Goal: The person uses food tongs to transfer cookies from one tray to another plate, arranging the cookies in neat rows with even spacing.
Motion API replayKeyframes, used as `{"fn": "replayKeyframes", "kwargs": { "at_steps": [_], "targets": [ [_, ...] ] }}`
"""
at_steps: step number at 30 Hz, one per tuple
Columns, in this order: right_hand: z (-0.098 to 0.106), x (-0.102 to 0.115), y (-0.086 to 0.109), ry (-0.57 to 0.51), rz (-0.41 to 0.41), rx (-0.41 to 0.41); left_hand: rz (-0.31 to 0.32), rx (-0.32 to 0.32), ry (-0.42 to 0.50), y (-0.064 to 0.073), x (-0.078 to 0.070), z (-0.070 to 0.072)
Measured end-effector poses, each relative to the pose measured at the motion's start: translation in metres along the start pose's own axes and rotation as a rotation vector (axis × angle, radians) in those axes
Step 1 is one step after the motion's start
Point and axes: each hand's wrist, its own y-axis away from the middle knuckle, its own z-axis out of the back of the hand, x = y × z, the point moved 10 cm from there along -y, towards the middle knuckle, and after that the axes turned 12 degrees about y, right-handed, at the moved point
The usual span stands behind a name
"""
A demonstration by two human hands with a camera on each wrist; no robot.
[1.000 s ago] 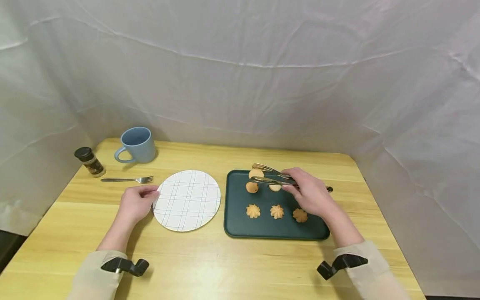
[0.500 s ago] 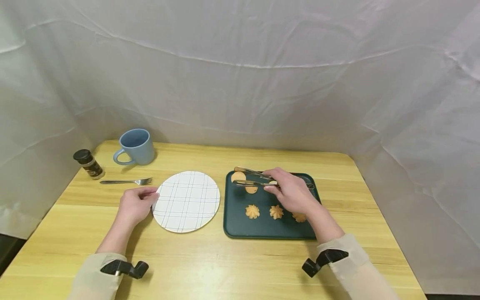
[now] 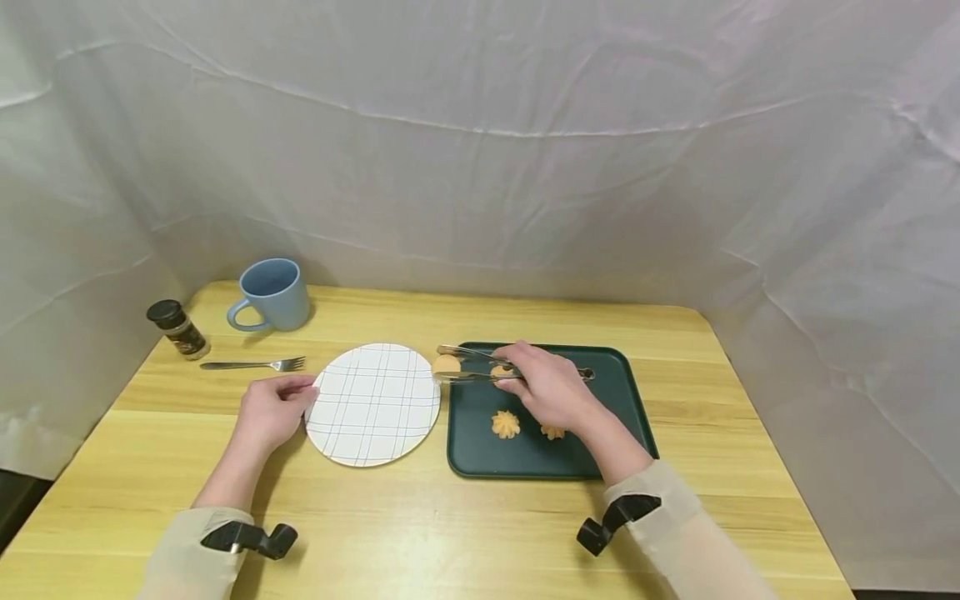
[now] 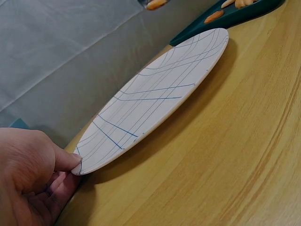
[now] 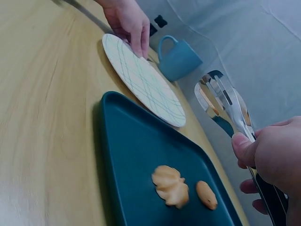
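The pale wooden worktop (image 3: 390,533) carries everything here. On it, the dark green tray (image 3: 480,457) lies to the right, with the white checked plate (image 3: 372,404) just beside it on the left. The right hand (image 3: 551,387) reaches over the tray, curled closely around the tongs (image 5: 237,110), thumb against the metal. The left hand (image 3: 273,410) is narrowed to a pinch, thumb on top of the plate's left rim and fingers at the edge. The tongs point left, their two arms on either side of a round cookie (image 3: 446,367), raised in the air by the plate's right edge. Below the right hand, star-shaped cookies (image 3: 506,424) lie on the tray, some of them hidden by that hand and arm.
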Motion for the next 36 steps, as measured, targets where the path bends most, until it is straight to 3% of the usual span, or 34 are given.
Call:
{"fn": "replayKeyframes", "kwargs": {
  "at_steps": [10,23,36],
  "targets": [
    [-0.021,0.017,-0.017,-0.035,0.018,0.037,0.000,-0.002,0.000,-0.001,0.002,0.000],
    [-0.051,0.024,-0.031,0.028,0.001,0.109,0.017,0.003,0.003,-0.001,0.001,-0.001],
    [-0.055,0.035,-0.033,0.079,0.016,0.141,0.015,0.003,0.008,0.000,0.002,-0.001]
  ]
}}
